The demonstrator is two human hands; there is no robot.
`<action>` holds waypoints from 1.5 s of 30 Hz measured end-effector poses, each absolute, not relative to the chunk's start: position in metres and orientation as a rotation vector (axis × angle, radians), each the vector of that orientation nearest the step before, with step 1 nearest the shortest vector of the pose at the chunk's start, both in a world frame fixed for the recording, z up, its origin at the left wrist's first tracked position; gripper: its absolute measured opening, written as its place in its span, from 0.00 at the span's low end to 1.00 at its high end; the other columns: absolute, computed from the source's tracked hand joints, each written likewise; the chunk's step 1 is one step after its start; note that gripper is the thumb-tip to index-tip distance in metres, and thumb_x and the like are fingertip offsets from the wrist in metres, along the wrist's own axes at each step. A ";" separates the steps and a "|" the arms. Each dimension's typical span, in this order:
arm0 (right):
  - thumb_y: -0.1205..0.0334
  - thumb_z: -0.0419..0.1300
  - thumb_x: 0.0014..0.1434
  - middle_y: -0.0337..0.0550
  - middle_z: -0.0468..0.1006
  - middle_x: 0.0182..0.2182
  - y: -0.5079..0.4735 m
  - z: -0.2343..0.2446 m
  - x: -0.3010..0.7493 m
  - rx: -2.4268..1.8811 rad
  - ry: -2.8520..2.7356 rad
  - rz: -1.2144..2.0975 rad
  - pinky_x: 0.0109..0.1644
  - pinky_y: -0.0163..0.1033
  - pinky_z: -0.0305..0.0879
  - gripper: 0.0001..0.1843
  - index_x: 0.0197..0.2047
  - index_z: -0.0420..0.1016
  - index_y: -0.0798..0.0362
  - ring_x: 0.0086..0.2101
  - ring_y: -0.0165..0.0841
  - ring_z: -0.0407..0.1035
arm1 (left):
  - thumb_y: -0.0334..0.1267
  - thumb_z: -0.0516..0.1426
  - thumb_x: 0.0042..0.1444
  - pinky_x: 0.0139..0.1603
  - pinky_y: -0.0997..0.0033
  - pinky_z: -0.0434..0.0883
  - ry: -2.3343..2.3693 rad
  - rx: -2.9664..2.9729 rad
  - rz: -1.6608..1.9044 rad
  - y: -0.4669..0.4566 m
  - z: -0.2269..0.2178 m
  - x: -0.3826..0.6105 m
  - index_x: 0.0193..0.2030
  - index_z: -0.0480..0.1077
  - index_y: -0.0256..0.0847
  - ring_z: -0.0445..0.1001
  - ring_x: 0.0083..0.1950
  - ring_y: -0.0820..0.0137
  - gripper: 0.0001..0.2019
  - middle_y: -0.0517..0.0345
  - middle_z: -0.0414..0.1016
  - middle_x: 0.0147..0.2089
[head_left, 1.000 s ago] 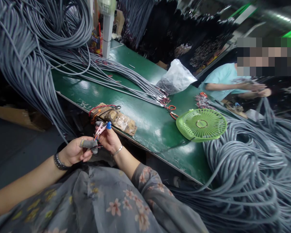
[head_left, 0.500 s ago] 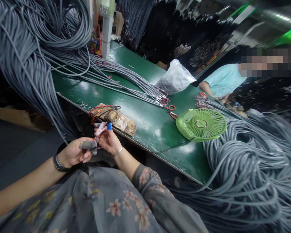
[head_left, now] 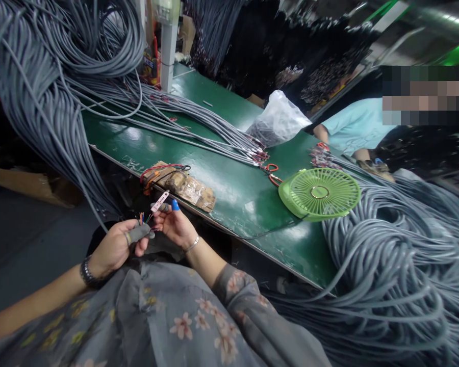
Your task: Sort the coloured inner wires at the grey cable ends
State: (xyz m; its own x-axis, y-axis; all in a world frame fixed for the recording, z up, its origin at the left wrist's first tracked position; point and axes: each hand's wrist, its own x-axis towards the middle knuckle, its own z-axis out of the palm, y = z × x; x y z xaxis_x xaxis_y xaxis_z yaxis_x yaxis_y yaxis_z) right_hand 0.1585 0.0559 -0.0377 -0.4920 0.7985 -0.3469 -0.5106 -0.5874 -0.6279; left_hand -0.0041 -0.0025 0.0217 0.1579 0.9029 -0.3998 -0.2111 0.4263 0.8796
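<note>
My left hand (head_left: 117, 244), with a grey finger cover, is closed on the end of a cable. Its thin coloured wires (head_left: 142, 219) fan out past the fingertips in red, blue, green and orange. Close beside it on the right, my right hand (head_left: 176, 224) wears a blue cover on the thumb and a grey one on a finger. A small flat pale pink tool (head_left: 159, 202) with holes along it is held in its fingers, tilted upward. The right fingertips are near the wires; whether they touch them I cannot tell. Both hands are just off the table's near edge.
On the green table (head_left: 237, 199) lie a taped cardboard piece (head_left: 193, 191) with wires, orange-handled scissors (head_left: 273, 173) and a green fan (head_left: 319, 192). Grey cables (head_left: 214, 132) run across it. Coils (head_left: 398, 270) pile at right. A plastic bag (head_left: 278, 122) and a co-worker (head_left: 361, 125) are behind.
My hands have drawn slightly apart, the right one shifting right. The pink tool has turned to show its flat face, and the coloured wires are more spread. The co-worker has moved a little.
</note>
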 end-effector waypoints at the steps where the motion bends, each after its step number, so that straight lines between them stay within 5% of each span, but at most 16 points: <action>1: 0.33 0.61 0.65 0.42 0.79 0.32 0.053 -0.040 0.162 -0.801 -0.601 2.115 0.34 0.34 0.70 0.29 0.37 0.79 0.53 0.29 0.29 0.68 | 0.51 0.74 0.34 0.19 0.74 0.64 1.156 0.778 0.957 -0.003 0.022 -0.003 0.18 0.75 0.41 0.65 0.16 0.74 0.19 0.58 0.74 0.15; 8: 0.36 0.80 0.38 0.38 0.79 0.33 0.025 -0.038 0.174 -0.818 -0.925 1.937 0.34 0.34 0.69 0.35 0.41 0.79 0.51 0.29 0.28 0.68 | 0.52 0.70 0.40 0.24 0.69 0.70 1.277 0.896 1.066 -0.004 0.012 -0.002 0.18 0.75 0.43 0.71 0.19 0.69 0.16 0.57 0.77 0.19; 13: 0.38 0.78 0.42 0.38 0.78 0.31 0.018 -0.030 0.160 -0.940 -1.072 1.634 0.41 0.38 0.70 0.29 0.35 0.77 0.51 0.32 0.30 0.69 | 0.53 0.67 0.46 0.29 0.65 0.74 1.297 1.061 0.999 -0.003 0.004 -0.004 0.20 0.76 0.44 0.76 0.22 0.65 0.15 0.55 0.80 0.22; 19: 0.40 0.76 0.46 0.35 0.73 0.25 0.025 -0.025 0.156 -1.008 -1.114 1.713 0.32 0.36 0.63 0.26 0.30 0.73 0.51 0.26 0.28 0.63 | 0.48 0.67 0.41 0.35 0.63 0.78 1.238 1.190 0.774 0.001 0.011 -0.010 0.18 0.77 0.44 0.80 0.28 0.61 0.12 0.50 0.83 0.24; 31: 0.40 0.72 0.49 0.38 0.76 0.29 0.023 -0.031 0.155 -1.110 -0.907 1.785 0.30 0.35 0.64 0.23 0.34 0.75 0.51 0.26 0.28 0.65 | 0.38 0.70 0.35 0.29 0.66 0.77 1.190 0.671 1.010 -0.003 0.003 -0.007 0.22 0.79 0.39 0.78 0.24 0.65 0.08 0.49 0.83 0.23; 38: 0.46 0.73 0.50 0.30 0.67 0.23 0.023 -0.022 0.151 -1.231 -1.250 1.621 0.32 0.34 0.59 0.23 0.27 0.66 0.50 0.27 0.27 0.59 | 0.42 0.73 0.36 0.33 0.61 0.79 1.238 0.806 0.921 -0.006 -0.005 -0.006 0.17 0.73 0.44 0.80 0.25 0.59 0.14 0.52 0.81 0.21; 45: 0.44 0.70 0.54 0.31 0.68 0.23 0.020 -0.019 0.160 -1.210 -1.327 1.657 0.32 0.36 0.61 0.20 0.31 0.69 0.50 0.26 0.29 0.61 | 0.41 0.72 0.39 0.31 0.63 0.78 1.206 0.728 0.883 -0.002 -0.008 -0.014 0.20 0.75 0.42 0.82 0.27 0.58 0.11 0.51 0.81 0.21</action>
State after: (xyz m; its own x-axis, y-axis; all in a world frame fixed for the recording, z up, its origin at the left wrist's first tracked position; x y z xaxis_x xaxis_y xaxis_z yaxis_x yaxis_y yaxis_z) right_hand 0.1603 0.0195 -0.0187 -0.3330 0.9107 -0.2442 0.0394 -0.2453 -0.9686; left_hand -0.0139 -0.0018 -0.0077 0.1180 0.8757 -0.4682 -0.1819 0.4826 0.8567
